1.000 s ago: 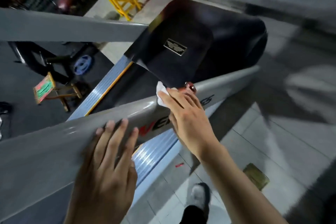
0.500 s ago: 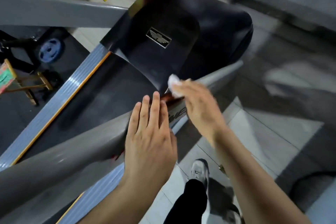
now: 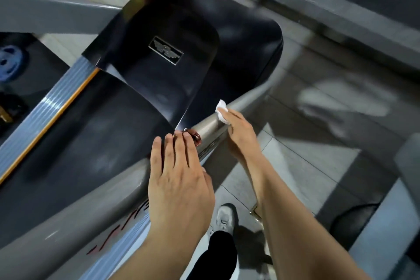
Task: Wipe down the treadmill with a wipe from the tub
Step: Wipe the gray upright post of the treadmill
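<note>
The right hand (image 3: pixel 241 134) presses the white wipe (image 3: pixel 222 109) on the grey rail (image 3: pixel 209 124) of the treadmill (image 3: pixel 181 52), beyond the left hand (image 3: pixel 179 177), which lies flat with 4 straight fingers on the same rail, so the unwiped length probably runs downward along the rail, nearest to the right hand.

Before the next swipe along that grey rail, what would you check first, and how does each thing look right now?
1. Wipe in hand: ok, the right hand holds it.
2. Wipe touching the grey rail: ok, pressed on its top.
3. Left hand out of the wipe's way: ok, it rests flat on the rail, nearer the person.
4. Red knob clear of the fingers: not ok, the left fingertips touch it.
5. Rail ahead free: ok, bare down to the base.
6. Wipe still damp: cannot tell.
</note>
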A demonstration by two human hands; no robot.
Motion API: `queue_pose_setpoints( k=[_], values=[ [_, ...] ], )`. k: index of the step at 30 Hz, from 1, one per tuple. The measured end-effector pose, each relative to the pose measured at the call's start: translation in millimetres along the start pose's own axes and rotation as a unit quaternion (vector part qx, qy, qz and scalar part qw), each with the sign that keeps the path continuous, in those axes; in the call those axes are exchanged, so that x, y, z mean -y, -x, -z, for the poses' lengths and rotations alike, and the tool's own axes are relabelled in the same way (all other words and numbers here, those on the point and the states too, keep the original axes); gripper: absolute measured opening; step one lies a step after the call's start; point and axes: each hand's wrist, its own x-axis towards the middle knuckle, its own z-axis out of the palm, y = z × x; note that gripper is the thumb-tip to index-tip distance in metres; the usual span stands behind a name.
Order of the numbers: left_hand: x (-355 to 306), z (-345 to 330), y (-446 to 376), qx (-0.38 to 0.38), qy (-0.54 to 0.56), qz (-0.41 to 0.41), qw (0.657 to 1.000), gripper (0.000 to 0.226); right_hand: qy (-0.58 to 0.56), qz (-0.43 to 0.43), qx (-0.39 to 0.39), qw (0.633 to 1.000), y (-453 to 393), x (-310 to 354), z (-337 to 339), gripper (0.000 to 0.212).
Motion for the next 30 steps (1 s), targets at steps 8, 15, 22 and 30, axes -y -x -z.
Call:
queue_pose_setpoints(
  k=[8,15,22,30],
  values=[
    [-10.9,-6.2,-23.2,0.013,0.043,0.025,0.999,0.068,0.038,0.24,-0.017,0.97,37.3,8.2,-25.0,0.034],
    [-23.1,1.4,-39.8,0.018,0.08,0.041,0.996,0.057,0.203,-0.008,0.015,0.979,5.1,-9.4,51.8,0.026],
    [-41.1,45.4,-89.2,-0.025,0.132,-0.008,0.991,0.054,0.238,0.057,-0.029,0.969,-8.9,27.7,129.5,0.036],
    [-79.2,132.0,-140.2,-0.033,0.129,0.024,0.991,0.054,0.19,0.177,-0.04,0.965,-64.5,108.2,228.9,0.041]
  ],
)
